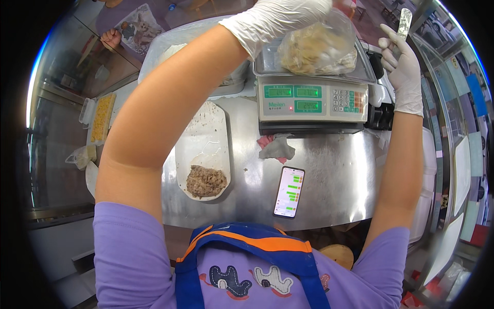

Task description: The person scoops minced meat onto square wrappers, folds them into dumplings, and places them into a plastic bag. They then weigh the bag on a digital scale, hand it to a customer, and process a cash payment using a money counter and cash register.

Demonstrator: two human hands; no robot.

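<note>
My left hand (281,19), in a white glove, reaches over the top of a clear plastic bag (314,46) of pale food pieces; its fingers are cut off by the top rim, so its hold is unclear. The bag rests on the metal tray (266,69) of a Meilen digital scale (312,102) with lit displays. To the right of the scale is raised my gloved right hand (399,58), which holds a flat metal spatula (404,24) pointing upward. Below my left forearm, a white oblong tray (204,146) carries a lump of brownish minced filling (206,181).
On the steel table (247,208) lie a phone (289,192) with a lit screen and a grey and pink cloth (277,148). A large clear plastic tub (154,50) stands behind the white tray. Another person (131,27) is beyond it. Yellow food fills a container (102,117) at left.
</note>
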